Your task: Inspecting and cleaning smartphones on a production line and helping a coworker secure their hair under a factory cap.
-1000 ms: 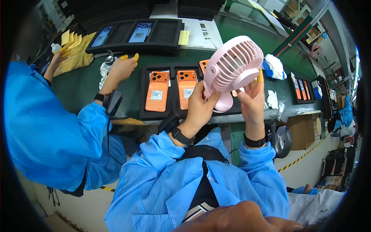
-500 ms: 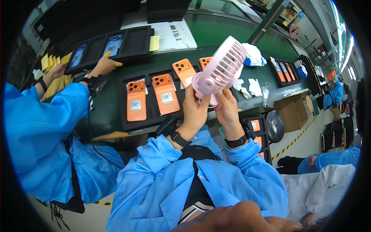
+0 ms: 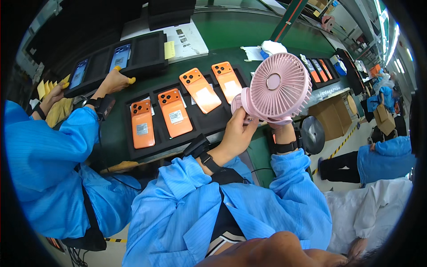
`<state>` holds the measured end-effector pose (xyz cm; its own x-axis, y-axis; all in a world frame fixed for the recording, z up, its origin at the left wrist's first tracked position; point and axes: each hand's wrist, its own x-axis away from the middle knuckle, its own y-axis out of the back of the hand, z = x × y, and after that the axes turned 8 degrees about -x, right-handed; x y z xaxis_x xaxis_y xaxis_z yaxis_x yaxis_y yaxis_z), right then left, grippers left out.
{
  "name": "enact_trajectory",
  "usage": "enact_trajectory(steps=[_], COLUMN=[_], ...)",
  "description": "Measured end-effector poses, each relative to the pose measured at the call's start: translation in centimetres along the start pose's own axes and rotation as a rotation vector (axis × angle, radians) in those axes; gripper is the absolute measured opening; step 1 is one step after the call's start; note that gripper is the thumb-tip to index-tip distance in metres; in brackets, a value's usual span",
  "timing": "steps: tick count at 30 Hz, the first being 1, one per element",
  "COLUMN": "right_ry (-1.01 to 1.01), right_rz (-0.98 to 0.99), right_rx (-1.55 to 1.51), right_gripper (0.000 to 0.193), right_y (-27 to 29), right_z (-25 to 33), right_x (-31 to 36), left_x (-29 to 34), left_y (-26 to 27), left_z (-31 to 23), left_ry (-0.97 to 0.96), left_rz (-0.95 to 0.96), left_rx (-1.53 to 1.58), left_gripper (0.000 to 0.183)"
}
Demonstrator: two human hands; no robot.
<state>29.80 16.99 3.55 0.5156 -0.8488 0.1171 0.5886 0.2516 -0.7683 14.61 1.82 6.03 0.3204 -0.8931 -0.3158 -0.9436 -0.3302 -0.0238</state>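
the left hand (image 3: 239,133) grips a round pink plastic fan with a slatted cage (image 3: 280,84) low down, by its base, thumb and fingers closed around it; the right hand (image 3: 283,129) is mostly hidden behind the fan's lower edge, so i cannot tell whether it holds or merely touches it; the fan is held up near the table's front edge, its cage tilted up, overlapping the view beside the right end of a black foam tray with compartments (image 3: 205,123); four orange phones with white labels (image 3: 175,115) lie in a row on that tray, the two left ones nearer the front; the tray rests on a dark green table (image 3: 178,70); to the left, a co-worker in a blue smock (image 3: 44,151) touches a second black tray (image 3: 149,50) bearing two blue phones (image 3: 119,58); a yellow paper note (image 3: 169,50) sits at its right end
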Motion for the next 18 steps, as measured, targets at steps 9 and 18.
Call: enact_trajectory(steps=[9, 18], right_ry=[0.129, 0.173], right_rz=[0.112, 0.151], right_rx=[0.005, 0.004], right_gripper=[0.053, 0.052], right_y=[0.0, -0.8], right_z=[2.7, 3.1], right_x=[0.4, -0.1], left_x=[0.5, -0.5], left_y=[0.4, 1.7], left_z=[0.1, -1.3], left_ry=[0.227, 0.525], left_rz=[0.349, 0.494], left_rx=[0.123, 0.165], left_gripper=[0.032, 0.037])
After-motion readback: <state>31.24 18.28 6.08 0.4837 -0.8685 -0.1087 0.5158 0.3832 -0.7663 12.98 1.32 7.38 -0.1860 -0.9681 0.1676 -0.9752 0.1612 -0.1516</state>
